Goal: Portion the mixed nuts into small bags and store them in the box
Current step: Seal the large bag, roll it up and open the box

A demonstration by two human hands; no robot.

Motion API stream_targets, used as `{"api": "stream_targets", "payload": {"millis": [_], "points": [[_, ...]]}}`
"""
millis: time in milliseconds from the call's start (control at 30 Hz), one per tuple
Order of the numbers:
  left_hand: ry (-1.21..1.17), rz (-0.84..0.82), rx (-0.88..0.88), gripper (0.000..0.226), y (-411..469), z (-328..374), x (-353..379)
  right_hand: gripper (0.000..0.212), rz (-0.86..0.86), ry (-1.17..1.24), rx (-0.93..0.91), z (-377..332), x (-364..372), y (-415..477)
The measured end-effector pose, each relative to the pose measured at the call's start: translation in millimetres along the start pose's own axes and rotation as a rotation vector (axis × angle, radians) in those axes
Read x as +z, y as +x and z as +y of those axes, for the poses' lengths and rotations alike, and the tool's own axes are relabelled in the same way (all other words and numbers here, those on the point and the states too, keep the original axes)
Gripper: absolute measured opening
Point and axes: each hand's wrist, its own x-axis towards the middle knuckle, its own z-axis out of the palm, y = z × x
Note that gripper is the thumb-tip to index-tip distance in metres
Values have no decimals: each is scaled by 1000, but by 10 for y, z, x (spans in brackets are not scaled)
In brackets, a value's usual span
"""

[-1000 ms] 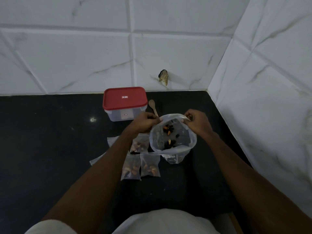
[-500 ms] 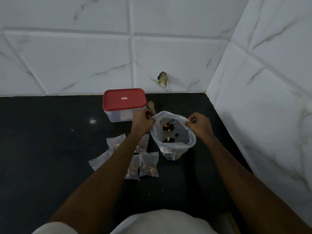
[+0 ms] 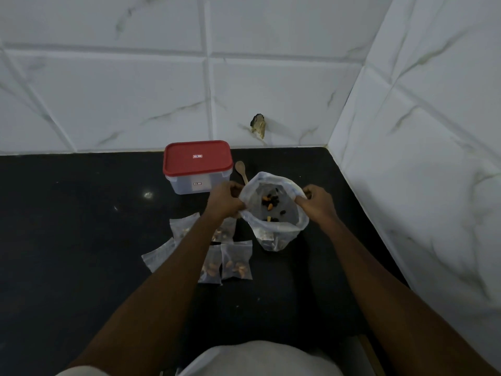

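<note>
**Black counter (image 3: 81,240): large bag (image 3: 273,234) held open**

Your left hand (image 3: 225,198) and right hand (image 3: 315,203) each pinch its rim; mixed nuts (image 3: 269,203) sit inside. Small bags (image 3: 235,263) lie just left of it, the red-lidded box (image 3: 198,166) behind them.

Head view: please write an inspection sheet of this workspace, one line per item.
Surface: glossy black stone counter.
Job's things: large clear plastic bag of mixed nuts, mouth open; small clear filled bags flat beside it; clear plastic box with red lid, shut; small wooden spoon.
Clutter: nothing seen.
Hands: left hand and right hand each grip the large bag's rim.
Cables: nothing seen.
Surroundings: white marble-look wall tiles, one chipped.
</note>
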Motion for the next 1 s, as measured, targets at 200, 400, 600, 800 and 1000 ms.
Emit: {"api": "stream_targets", "payload": {"millis": [200, 400, 600, 800, 1000], "points": [[55, 147, 15, 34, -34, -49, 140, 25, -6, 81, 75, -15, 25, -91], [-391, -246, -267, 30, -271, -51, 50, 29, -179, 227, 315, 67, -12, -356], [-345, 50, -211, 25, -262, -18, 174, 31, -151, 647, 416, -22, 66, -424], [-602, 152, -257, 29, -294, -41, 270, 34, -262, 1058, 486, -6, 29, -570], [-249, 353, -158, 30, -337, -61, 307, 23, -222, 1031, 446, -32, 8, -620]]}}
